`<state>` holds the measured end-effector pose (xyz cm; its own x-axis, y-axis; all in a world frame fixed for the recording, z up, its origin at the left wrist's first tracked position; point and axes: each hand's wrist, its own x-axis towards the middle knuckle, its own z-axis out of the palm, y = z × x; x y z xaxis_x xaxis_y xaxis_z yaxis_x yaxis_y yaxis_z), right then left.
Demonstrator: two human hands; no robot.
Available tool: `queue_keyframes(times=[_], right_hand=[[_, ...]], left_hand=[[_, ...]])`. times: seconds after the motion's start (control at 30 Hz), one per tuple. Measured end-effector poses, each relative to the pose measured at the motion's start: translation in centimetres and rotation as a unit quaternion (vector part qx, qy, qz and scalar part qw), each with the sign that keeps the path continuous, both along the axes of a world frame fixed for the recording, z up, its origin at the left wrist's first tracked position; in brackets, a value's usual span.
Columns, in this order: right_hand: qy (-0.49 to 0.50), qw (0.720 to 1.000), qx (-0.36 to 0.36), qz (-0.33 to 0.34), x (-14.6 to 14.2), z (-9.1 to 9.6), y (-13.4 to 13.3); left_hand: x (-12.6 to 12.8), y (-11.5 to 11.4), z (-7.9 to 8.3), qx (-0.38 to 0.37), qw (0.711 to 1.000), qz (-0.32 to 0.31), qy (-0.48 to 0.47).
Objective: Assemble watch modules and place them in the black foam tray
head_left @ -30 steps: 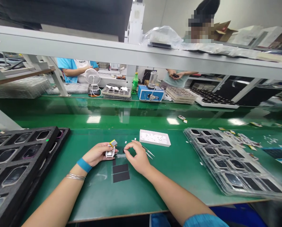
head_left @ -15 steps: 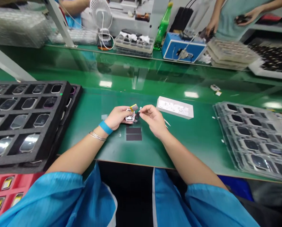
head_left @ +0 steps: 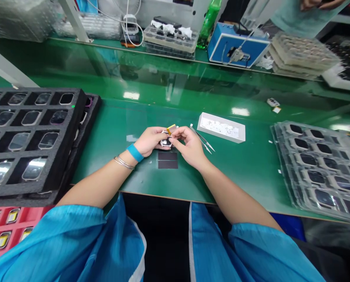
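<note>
Silver watch case [head_left: 166,143] grasped in left-hand grip [head_left: 149,141], just left of right-hand grip [head_left: 189,147]; cannot tell latter's hold.

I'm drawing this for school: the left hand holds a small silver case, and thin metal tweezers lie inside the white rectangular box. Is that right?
No, the thin metal tweezers aren't inside the white rectangular box; the head view shows them on the green tabletop beside it. The left hand does hold the small silver case.
</note>
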<state>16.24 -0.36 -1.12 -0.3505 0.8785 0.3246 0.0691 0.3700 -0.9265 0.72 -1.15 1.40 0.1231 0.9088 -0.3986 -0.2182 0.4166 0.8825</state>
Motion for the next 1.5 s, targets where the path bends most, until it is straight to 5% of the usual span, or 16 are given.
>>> queue_keyframes(times=[0.6,0.7,0.87,1.2,1.5], right_hand=[[-0.16,0.968,0.149,-0.124,-0.3,0.6,-0.7],[-0.126,0.977,0.081,-0.153,0.0,0.2,0.2],[-0.027,0.996,-0.062,-0.059,0.4,-0.4,1.3],[-0.153,0.96,0.19,-0.14,0.2,0.6,0.2],[-0.291,0.878,0.357,-0.128,-0.2,-0.3,-0.1]], left_hand=[[0.0,-0.1,-0.5,0.01,0.999,0.032,-0.031],[0.0,0.1,-0.6,0.001,1.0,0.018,-0.023],[0.0,0.1,-0.6,-0.006,1.0,-0.013,-0.026],[-0.2,0.1,-0.6,-0.001,0.997,-0.06,-0.058],[-0.8,0.1,0.0,-0.054,0.993,-0.026,-0.102]])
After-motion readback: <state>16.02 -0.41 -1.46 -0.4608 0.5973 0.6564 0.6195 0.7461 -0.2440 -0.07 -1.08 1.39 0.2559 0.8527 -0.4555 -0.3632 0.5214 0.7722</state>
